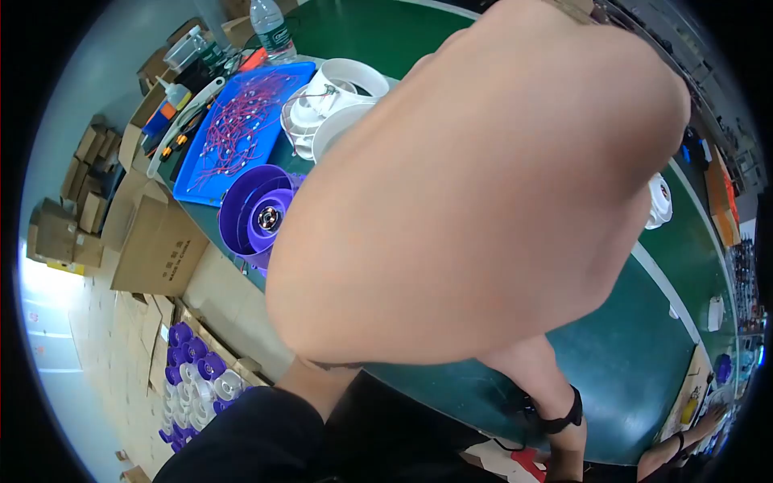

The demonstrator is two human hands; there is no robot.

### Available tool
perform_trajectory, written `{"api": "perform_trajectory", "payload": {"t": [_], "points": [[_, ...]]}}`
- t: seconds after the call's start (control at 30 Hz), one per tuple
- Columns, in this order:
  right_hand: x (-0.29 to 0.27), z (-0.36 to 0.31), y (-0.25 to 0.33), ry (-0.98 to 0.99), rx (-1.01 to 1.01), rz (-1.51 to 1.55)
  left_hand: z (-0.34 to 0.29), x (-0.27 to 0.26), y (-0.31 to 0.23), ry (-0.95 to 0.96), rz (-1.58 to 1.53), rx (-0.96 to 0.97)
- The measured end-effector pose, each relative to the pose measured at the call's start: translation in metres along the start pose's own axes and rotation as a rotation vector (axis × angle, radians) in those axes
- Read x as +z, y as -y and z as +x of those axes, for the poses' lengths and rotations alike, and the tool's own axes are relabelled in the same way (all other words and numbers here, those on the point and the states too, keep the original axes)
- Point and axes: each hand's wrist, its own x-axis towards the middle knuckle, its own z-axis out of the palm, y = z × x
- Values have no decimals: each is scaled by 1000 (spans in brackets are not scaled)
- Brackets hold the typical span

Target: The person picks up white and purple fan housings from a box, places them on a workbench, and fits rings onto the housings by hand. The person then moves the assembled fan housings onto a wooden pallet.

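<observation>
A raised bare limb, apparently my left arm and hand (467, 201), fills the middle of the view close up. Its fingers do not show, and what it may hold is hidden. Lower down, partly behind it, is my right hand (523, 366), with a black band at the wrist; its fingers are hidden too. Beside the big limb's left edge stands a purple round plastic housing (233, 213) with a small motor in its centre. White plastic housings (302, 121) sit just behind it, partly covered by the limb.
A blue tray (187, 181) of thin pink-red wires lies at the table's left, near a water bottle (274, 32). Purple and white parts (193, 378) fill a carton on the floor. Another person's hand (708, 423) shows at far right.
</observation>
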Motion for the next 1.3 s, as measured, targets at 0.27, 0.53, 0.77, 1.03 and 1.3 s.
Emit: {"api": "perform_trajectory", "payload": {"t": [0.27, 0.53, 0.77, 1.03, 1.3], "points": [[-34, -11, 4, 174, 368, 87, -13, -3, -4, 13, -13, 127], [-125, -51, -6, -312, 190, 489, -32, -15, 15, 30, -58, 348], [-123, -61, 8, -386, -157, 105, -9, -5, 0, 357, -62, 187], [-134, -80, 15, -266, -172, 6, -16, -2, -19, 422, -17, 182], [-136, -69, 0, -249, -196, -4, -12, -7, -10, 293, 75, 250]]}}
